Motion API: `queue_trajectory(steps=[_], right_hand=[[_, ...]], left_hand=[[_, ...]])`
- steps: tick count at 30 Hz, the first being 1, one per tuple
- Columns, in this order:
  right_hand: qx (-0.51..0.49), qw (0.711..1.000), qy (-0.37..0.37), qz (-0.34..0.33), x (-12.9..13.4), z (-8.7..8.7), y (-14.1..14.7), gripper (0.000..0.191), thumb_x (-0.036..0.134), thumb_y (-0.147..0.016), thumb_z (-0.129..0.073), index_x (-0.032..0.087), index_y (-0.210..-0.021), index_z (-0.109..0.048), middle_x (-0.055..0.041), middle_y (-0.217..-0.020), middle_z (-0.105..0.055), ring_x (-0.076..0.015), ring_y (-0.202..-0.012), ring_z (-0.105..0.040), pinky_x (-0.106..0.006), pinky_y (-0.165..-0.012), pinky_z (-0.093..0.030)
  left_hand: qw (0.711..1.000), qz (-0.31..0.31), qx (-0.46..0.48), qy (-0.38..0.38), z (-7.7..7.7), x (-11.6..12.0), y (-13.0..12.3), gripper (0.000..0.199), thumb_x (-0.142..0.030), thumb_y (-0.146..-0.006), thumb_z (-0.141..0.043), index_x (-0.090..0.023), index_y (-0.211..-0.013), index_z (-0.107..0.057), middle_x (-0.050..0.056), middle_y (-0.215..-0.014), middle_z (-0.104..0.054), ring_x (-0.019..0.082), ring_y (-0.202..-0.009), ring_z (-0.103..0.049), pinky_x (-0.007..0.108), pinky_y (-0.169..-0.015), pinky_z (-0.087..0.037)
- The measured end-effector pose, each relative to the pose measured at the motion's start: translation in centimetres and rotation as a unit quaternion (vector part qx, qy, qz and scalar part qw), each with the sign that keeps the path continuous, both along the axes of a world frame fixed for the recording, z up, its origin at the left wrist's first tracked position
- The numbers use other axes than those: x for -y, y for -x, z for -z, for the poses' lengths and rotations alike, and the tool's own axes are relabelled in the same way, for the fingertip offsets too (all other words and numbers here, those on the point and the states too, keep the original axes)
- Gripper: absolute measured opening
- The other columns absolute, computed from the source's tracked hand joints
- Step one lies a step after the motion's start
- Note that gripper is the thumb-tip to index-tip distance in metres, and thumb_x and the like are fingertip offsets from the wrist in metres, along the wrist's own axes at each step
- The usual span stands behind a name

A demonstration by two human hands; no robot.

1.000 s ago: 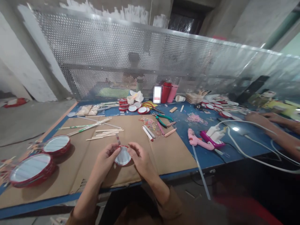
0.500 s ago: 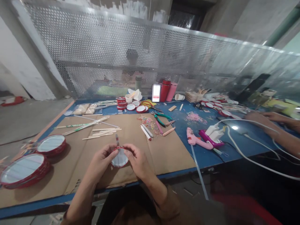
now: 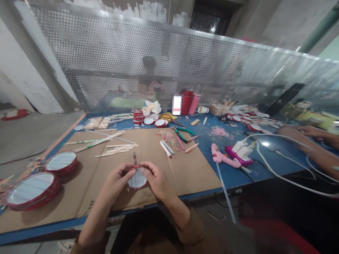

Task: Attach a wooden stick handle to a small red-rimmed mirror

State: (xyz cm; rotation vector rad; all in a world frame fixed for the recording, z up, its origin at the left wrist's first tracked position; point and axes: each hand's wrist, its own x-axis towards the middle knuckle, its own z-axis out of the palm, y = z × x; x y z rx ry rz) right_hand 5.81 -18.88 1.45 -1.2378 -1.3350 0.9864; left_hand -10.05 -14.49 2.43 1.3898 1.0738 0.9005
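A small round disc (image 3: 137,179) with a pale striped face and red rim is held low over the cardboard (image 3: 190,173). My left hand (image 3: 120,176) grips its left edge, fingers curled and thumb on the rim. On the other side my right hand (image 3: 154,178) pinches the upper right edge. A short striped stick (image 3: 135,158) stands up from the disc's top rim, between the fingertips. Loose wooden sticks (image 3: 119,149) lie just beyond my hands. Two larger red-rimmed round pieces (image 3: 30,189) sit at the left.
Green-handled pliers (image 3: 182,135), markers (image 3: 166,149) and rubber bands lie right of centre. Further right are a pink glue gun (image 3: 224,157), a purple power strip (image 3: 239,157) and white cables. Another person's arms (image 3: 304,141) rest at the far right. Bottles (image 3: 187,102) stand behind.
The view has shifted slightly, so the left-hand objects appear a little further right. Both hands keep their hold on the disc; the stick at its top looks slightly more tilted.
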Motion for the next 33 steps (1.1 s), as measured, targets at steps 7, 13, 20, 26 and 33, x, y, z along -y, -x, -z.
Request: queue_trajectory(steps=[7,13,20,26,33], right_hand=[[-0.011,1.000,0.012,-0.013,0.2,-0.4,-0.1,0.036,0.040,-0.091,-0.049,0.016,-0.115,-0.061,-0.0064,-0.094,-0.070,-0.0180,-0.084,-0.065,-0.028,-0.073,-0.051],[-0.047,0.999,0.016,-0.020,0.0,-0.1,-0.2,0.033,0.038,-0.090,-0.051,0.018,-0.115,-0.060,-0.0039,-0.091,-0.068,-0.0151,-0.081,-0.062,-0.025,-0.071,-0.049],[-0.092,0.995,0.027,-0.030,-0.2,0.0,0.1,0.035,0.040,-0.085,-0.058,0.016,-0.111,-0.061,-0.0047,-0.090,-0.067,-0.0148,-0.079,-0.061,-0.026,-0.070,-0.047],[-0.123,0.990,0.053,-0.049,-0.9,-0.9,0.4,0.029,0.040,-0.077,-0.066,0.015,-0.091,-0.067,-0.0022,-0.083,-0.068,-0.0140,-0.074,-0.059,-0.027,-0.071,-0.046],[-0.135,0.986,0.066,-0.071,-1.3,-0.8,0.3,0.021,0.036,-0.074,-0.068,0.016,-0.077,-0.065,0.0024,-0.071,-0.063,-0.0100,-0.063,-0.053,-0.023,-0.062,-0.041]], left_hand=[[1.000,0.016,0.014,0.012,0.6,-0.1,0.2,0.040,-0.048,-0.071,-0.072,-0.016,-0.095,-0.069,0.006,-0.090,-0.072,0.018,-0.075,-0.063,0.026,-0.065,-0.050],[0.999,0.030,-0.006,0.026,0.2,0.0,0.2,0.047,-0.053,-0.070,-0.070,-0.016,-0.099,-0.067,0.006,-0.091,-0.071,0.017,-0.070,-0.061,0.024,-0.054,-0.047],[0.999,0.020,0.007,0.027,0.3,-0.2,0.2,0.050,-0.053,-0.068,-0.072,-0.015,-0.099,-0.066,0.007,-0.092,-0.071,0.017,-0.073,-0.061,0.025,-0.061,-0.048],[0.999,0.022,0.048,0.008,0.9,-0.2,0.2,0.047,-0.049,-0.073,-0.071,-0.016,-0.104,-0.061,0.001,-0.078,-0.064,0.013,-0.068,-0.057,0.023,-0.061,-0.046],[0.998,0.020,0.062,0.006,0.9,-0.2,0.2,0.049,-0.049,-0.074,-0.070,-0.017,-0.108,-0.054,-0.005,-0.070,-0.056,0.011,-0.061,-0.053,0.021,-0.056,-0.043]])
